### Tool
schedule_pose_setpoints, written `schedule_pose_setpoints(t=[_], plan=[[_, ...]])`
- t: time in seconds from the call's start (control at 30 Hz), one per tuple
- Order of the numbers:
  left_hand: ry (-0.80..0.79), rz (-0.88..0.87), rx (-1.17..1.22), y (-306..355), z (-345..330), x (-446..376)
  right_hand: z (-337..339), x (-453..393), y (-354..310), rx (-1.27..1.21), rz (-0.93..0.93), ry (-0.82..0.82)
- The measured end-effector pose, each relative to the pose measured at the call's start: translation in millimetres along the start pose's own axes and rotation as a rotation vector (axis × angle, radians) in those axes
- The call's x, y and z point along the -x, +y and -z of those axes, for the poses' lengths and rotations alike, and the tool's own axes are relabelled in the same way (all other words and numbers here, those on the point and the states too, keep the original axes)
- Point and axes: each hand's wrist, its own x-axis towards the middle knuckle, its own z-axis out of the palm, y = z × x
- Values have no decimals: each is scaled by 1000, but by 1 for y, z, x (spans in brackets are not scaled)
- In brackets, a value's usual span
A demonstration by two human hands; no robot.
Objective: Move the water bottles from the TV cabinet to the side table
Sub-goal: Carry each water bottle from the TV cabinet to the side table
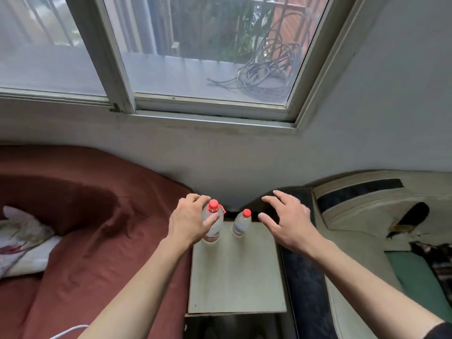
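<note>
Two clear water bottles with red caps stand upright at the far edge of a pale grey-green side table (236,277). My left hand (190,217) is wrapped around the left bottle (214,226), thumb across its front and fingers behind its neck. The right bottle (242,222) stands free, a small gap from the left one. My right hand (285,220) hovers just right of it with fingers spread, touching nothing. The TV cabinet is not in view.
A bed with a dark red cover (85,228) and a patterned pillow (22,241) lies left of the table. A worn cream and dark sofa (362,216) sits on the right. A wall and window (208,57) rise behind the table.
</note>
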Motion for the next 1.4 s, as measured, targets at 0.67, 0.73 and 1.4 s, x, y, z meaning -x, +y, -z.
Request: schedule_pose_setpoints(t=[0.67,0.73,1.4], plan=[[134,212,-120,91,26,69,22,-11,26,-206,249,35],[129,272,-144,94,25,82,16,-10,28,-203,292,6],[495,890,-170,54,94,376,-27,149,-161,-14,1010,-214]])
